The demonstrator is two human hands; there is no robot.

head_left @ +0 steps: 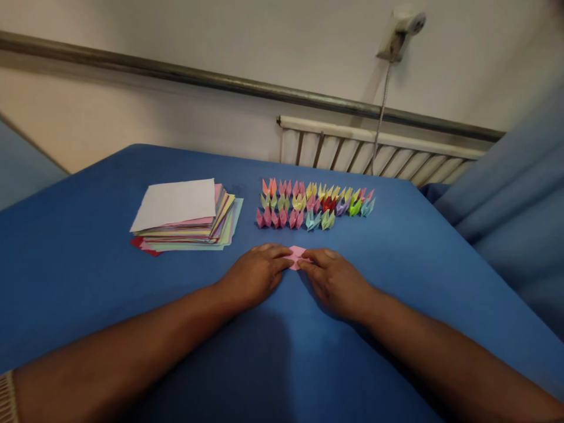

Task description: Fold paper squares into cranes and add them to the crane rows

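Observation:
A small piece of folded pink paper lies on the blue table, between my two hands. My left hand has its thumb and fingertips closed on the paper's left edge. On the right edge, my right hand presses with its thumb and forefinger. The outer ends of the paper are hidden under my fingers. Just beyond stand rows of folded paper cranes in pink, yellow, green, red and blue.
A thick stack of coloured paper sheets, topped with white, sits at the back left of the blue table. Behind are a wall rail, a radiator and a plugged-in cord. A blue curtain hangs at right.

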